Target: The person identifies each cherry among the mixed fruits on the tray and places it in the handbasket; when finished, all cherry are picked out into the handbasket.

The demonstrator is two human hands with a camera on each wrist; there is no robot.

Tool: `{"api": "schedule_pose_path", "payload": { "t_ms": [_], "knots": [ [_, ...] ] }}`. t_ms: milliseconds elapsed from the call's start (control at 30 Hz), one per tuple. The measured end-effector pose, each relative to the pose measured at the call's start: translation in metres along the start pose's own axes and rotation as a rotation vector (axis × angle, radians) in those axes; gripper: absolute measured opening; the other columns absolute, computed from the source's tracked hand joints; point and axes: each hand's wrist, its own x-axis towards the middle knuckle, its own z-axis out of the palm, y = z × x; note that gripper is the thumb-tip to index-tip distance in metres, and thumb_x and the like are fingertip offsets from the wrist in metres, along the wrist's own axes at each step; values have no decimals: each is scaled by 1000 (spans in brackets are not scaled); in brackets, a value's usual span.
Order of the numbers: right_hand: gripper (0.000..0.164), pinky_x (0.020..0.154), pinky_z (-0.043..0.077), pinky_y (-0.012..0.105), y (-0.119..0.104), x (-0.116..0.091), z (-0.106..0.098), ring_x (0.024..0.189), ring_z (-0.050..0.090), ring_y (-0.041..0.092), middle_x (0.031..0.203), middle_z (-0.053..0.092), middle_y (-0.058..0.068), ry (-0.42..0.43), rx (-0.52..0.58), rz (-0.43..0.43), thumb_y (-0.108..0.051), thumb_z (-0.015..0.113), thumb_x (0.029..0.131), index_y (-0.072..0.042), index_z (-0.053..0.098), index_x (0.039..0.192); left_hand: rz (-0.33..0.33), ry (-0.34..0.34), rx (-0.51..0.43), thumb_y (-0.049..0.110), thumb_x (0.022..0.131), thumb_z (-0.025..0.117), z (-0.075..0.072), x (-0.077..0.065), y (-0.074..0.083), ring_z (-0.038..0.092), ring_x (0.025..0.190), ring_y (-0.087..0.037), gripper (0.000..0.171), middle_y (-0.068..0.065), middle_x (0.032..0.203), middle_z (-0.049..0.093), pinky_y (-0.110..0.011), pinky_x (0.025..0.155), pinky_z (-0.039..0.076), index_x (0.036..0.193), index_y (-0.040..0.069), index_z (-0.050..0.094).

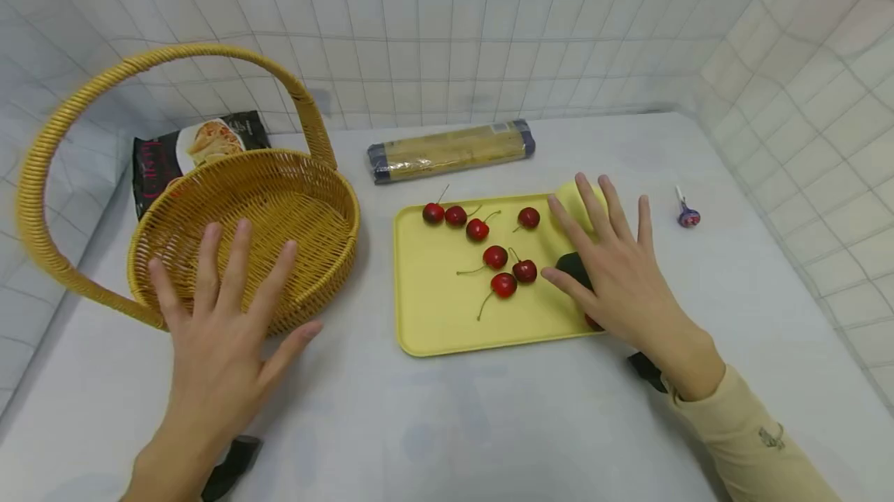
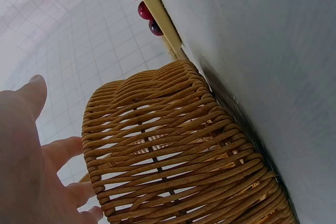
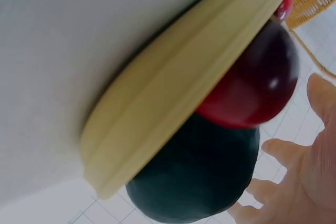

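My left hand (image 1: 222,351) is spread with straight fingers over the near side of a yellow wicker basket (image 1: 293,230) with a tall handle. In the left wrist view its fingers lie beside the basket's woven wall (image 2: 157,145); contact is hard to tell. My right hand (image 1: 621,273) is spread over the right end of a yellow tray (image 1: 433,308) and holds nothing. Partly hidden beneath it are a dark green rounded object (image 3: 194,171), a dark red round fruit (image 3: 257,77) and a yellow rounded object (image 1: 559,234). Several cherries (image 1: 495,257) with stems lie on the tray.
Behind the tray lies a long clear pack of pasta (image 1: 450,151) with dark blue ends. A black food packet (image 1: 157,164) sits behind the basket. To the far right is a wrapped lollipop (image 1: 687,216). White grid-patterned walls (image 1: 489,29) enclose the white table (image 1: 447,417).
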Motion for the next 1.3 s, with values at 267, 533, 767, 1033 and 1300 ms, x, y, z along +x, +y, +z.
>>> {"api": "schedule_pose_path", "payload": {
  "t_ms": [267, 533, 767, 1033, 1300],
  "knots": [
    [84, 121, -3, 76, -2, -2, 2, 165, -1, 37, 179, 4, 9, 5, 11, -19, -57, 60, 101, -26, 23, 170, 8, 17, -8, 75, 103, 33, 2, -2, 1, 15, 162, -39, 80, -13, 175, 23, -77, 120, -6, 160, 20, 47],
    [81, 120, -1, 78, -5, -1, 3, 164, 1, 38, 178, 6, 11, 14, 23, -37, -68, 44, 104, -25, 25, 170, -8, 99, -53, 72, 103, 38, -1, 4, 4, 19, 162, -37, 78, -13, 174, 28, -72, 123, -3, 159, 18, 49],
    [82, 120, -1, 78, -8, -1, 4, 164, 1, 38, 178, 7, 11, 19, 23, -53, -66, 51, 102, -26, 25, 169, 19, 427, -210, 64, 101, 57, 0, 11, 9, 35, 156, -37, 69, -18, 162, 47, -65, 127, 4, 148, 14, 62],
    [82, 121, 0, 77, -9, -2, 4, 164, 3, 40, 178, 7, 11, -4, 22, -60, -65, 52, 102, -26, 25, 169, -3, 681, -270, 62, 97, 65, 0, 16, 10, 39, 152, -43, 66, -20, 156, 53, -69, 125, -2, 145, 18, 64],
    [85, 122, -1, 76, -10, -1, 1, 164, 3, 38, 179, 6, 10, -23, 17, -52, -59, 61, 99, -26, 26, 169, -135, 886, -262, 69, 90, 67, 1, 7, -2, 35, 150, -53, 89, -30, 151, 54, -62, 128, -3, 143, -1, 55]
  ]
}}
